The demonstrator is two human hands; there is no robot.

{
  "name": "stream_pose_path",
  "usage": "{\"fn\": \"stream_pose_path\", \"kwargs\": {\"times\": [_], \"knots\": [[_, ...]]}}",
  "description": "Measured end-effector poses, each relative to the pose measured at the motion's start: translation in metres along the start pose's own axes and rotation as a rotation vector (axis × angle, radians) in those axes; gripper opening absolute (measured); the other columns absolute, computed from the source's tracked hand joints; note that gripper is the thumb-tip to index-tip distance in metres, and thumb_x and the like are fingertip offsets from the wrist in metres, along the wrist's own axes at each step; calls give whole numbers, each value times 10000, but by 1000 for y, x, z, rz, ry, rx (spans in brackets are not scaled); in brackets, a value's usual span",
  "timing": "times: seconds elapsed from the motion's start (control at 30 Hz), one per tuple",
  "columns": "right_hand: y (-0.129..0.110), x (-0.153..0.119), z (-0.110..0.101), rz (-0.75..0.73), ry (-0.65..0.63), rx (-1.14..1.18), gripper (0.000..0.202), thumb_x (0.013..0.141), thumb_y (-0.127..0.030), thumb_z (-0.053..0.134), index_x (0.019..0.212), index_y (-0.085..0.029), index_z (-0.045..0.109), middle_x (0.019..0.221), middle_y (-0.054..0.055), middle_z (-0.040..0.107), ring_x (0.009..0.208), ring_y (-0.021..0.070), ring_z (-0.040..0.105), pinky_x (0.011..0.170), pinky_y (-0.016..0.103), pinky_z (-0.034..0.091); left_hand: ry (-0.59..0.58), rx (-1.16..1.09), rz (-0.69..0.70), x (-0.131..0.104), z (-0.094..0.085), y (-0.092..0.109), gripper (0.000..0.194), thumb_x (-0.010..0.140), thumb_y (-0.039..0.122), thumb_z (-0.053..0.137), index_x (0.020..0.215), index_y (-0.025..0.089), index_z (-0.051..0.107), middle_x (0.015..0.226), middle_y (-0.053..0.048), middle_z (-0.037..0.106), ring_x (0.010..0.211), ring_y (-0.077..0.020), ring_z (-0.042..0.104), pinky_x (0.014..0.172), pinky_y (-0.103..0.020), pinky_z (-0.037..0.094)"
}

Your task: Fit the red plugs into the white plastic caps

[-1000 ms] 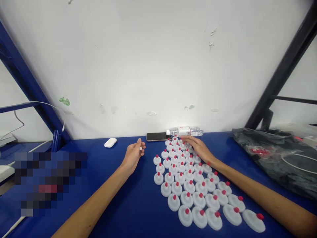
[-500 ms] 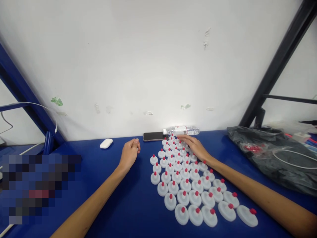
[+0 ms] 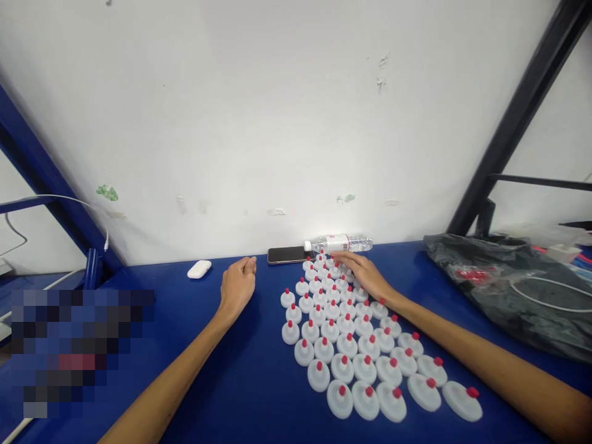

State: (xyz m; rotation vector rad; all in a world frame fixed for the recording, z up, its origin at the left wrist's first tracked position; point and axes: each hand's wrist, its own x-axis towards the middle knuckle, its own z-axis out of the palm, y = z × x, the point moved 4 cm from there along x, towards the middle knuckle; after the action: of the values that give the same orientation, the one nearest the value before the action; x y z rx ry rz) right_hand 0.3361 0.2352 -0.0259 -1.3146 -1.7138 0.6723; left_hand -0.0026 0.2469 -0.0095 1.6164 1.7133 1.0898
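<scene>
On the blue table (image 3: 259, 382), white caps with red tips (image 3: 351, 345) stand upright in rows; the block runs from the near right edge toward the wall. Right hand (image 3: 365, 275) lies flat with fingers spread on the far caps, beside a lying water bottle (image 3: 340, 243) and a phone (image 3: 285, 254). Left hand (image 3: 237, 285), loosely curled and holding nothing visible, rests on bare table, with free room around it. Black bag (image 3: 509, 290) fills the right side.
</scene>
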Motion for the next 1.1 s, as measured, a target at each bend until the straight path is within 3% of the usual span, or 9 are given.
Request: {"fn": "stream_pose_path", "kwargs": {"times": [0.47, 0.77, 1.1], "knots": [[1, 1, -1, -9, -1, -7, 310, 1051, -404, 635, 1288, -209, 679, 1377, 103, 667, 1217, 266, 662, 1064, 521, 530, -104, -330, -152, 10, 11, -19, 367, 1004, 403, 671, 1290, 174, 643, 1257, -90, 693, 1041, -222, 709, 882, -433, 622], [-2, 0, 0, -2, 1, -17, 306, 1052, -407, 633, 1282, -210, 683, 1369, 101, 672, 1213, 265, 663, 1061, 517, 532, -75, -143, -69, 5, 9, -11, 377, 1003, 413, 669, 1297, 178, 644, 1283, -92, 686, 1079, -238, 703, 915, -455, 613], [-2, 0, 1, -7, 10, 4, 329, 1056, -459, 602, 1239, -209, 713, 1340, 100, 710, 1247, 268, 660, 1127, 539, 468, -53, 148, 95, -10, 7, 13, 349, 1010, 406, 660, 1280, 185, 655, 1288, -91, 688, 1088, -235, 699, 933, -457, 605]]}}
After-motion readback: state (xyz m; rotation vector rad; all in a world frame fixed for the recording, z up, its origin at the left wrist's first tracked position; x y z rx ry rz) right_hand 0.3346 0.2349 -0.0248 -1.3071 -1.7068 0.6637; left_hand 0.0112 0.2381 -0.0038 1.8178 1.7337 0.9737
